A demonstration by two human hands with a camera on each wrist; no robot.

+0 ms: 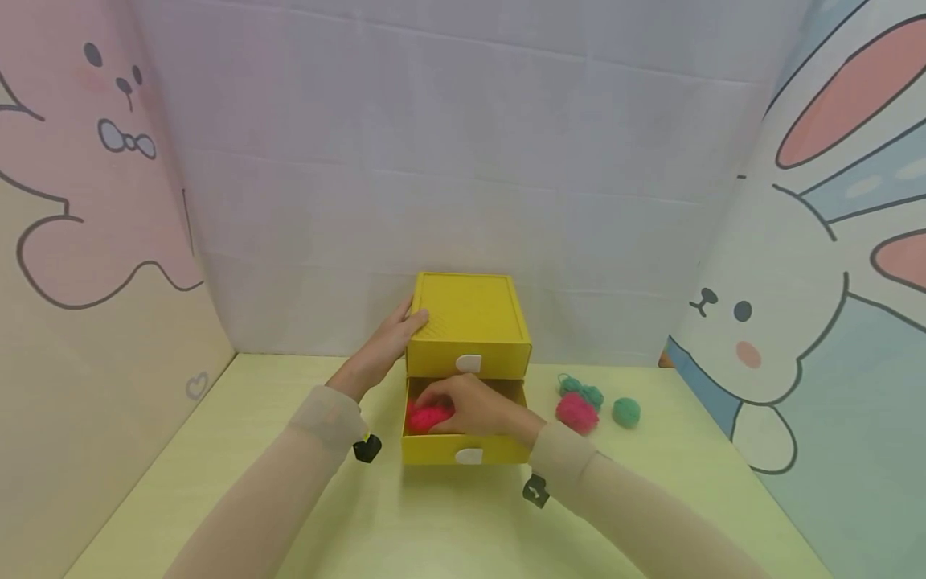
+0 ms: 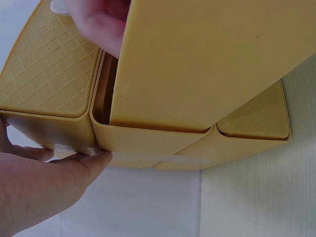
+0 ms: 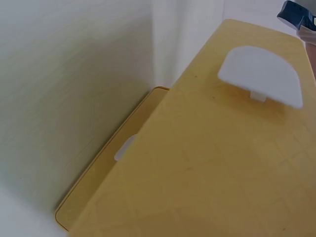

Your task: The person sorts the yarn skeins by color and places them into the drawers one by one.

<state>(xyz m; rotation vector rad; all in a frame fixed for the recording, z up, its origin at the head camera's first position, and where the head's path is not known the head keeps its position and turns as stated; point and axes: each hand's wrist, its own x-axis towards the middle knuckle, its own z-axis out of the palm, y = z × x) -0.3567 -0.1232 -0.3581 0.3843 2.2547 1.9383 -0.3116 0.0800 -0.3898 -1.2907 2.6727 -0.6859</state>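
A yellow drawer cabinet stands at the back of the table, its middle drawer pulled out. My left hand rests against the cabinet's upper left corner, thumb on top and fairly straight fingers along the side wall. Inside the open drawer, my right hand holds a pinkish-red yarn ball with curled fingers. In the left wrist view, the left hand lies along the cabinet's side. The right wrist view shows the drawer's front with its white handle; the right hand is outside that view.
Right of the cabinet lie a teal yarn bundle, a pink yarn ball and a small teal ball. A lower drawer sits beneath the open one. Pale walls close off the back and both sides.
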